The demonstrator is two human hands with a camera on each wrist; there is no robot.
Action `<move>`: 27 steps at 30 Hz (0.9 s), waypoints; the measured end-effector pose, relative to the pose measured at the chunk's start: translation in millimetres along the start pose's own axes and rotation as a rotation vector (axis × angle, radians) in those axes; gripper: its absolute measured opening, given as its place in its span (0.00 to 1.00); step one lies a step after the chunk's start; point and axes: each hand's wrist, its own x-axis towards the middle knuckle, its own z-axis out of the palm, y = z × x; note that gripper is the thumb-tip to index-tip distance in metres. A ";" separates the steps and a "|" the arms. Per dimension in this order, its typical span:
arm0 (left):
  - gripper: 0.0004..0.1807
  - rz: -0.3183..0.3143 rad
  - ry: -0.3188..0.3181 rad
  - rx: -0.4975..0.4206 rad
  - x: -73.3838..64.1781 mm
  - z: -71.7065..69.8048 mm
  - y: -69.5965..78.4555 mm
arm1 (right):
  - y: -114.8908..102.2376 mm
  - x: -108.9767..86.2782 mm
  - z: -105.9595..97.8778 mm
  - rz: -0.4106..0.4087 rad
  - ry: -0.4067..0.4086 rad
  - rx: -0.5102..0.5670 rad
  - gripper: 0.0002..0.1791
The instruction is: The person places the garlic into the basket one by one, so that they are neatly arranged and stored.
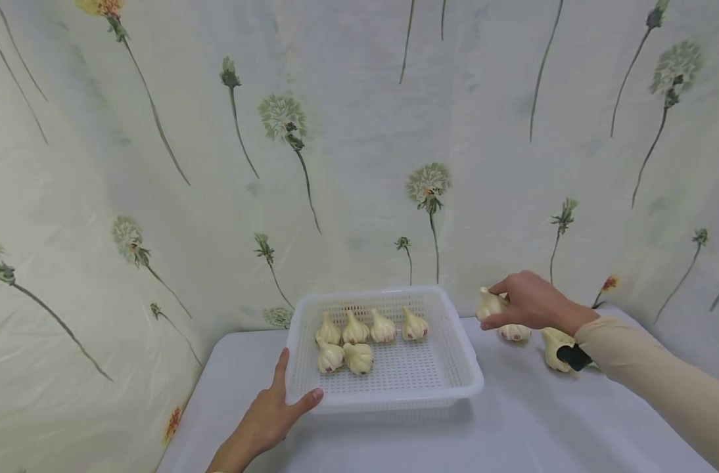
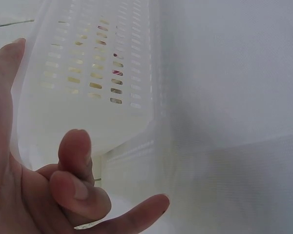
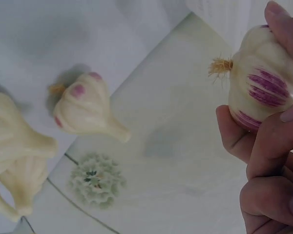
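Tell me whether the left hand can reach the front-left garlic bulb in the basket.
Likely yes: the left hand is at the near-left corner of the basket, holding no garlic; only its rim stands between, nothing covers the front-left bulb.

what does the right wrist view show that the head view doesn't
Only the right wrist view shows the root tuft and purple streaks on the held garlic bulb.

Only the head view shows the left hand at the white basket and the six bulbs inside it.

Both show the right hand holding that bulb, loose bulbs on the table, and the flower-printed sheet.
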 end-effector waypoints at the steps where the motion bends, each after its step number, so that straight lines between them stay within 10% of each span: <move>1: 0.63 0.000 0.000 0.001 -0.1 0.0 0.5 | -3.5 2.9 1.3 -0.005 0.006 0.004 0.45; 16: 0.63 -0.008 0.017 -0.007 0.1 -0.3 0.2 | -74.4 48.7 48.2 -0.145 0.024 0.063 0.27; 27: 0.64 0.005 0.010 -0.010 1.0 0.2 -1.6 | -101.4 71.0 67.0 -0.145 -0.173 0.136 0.32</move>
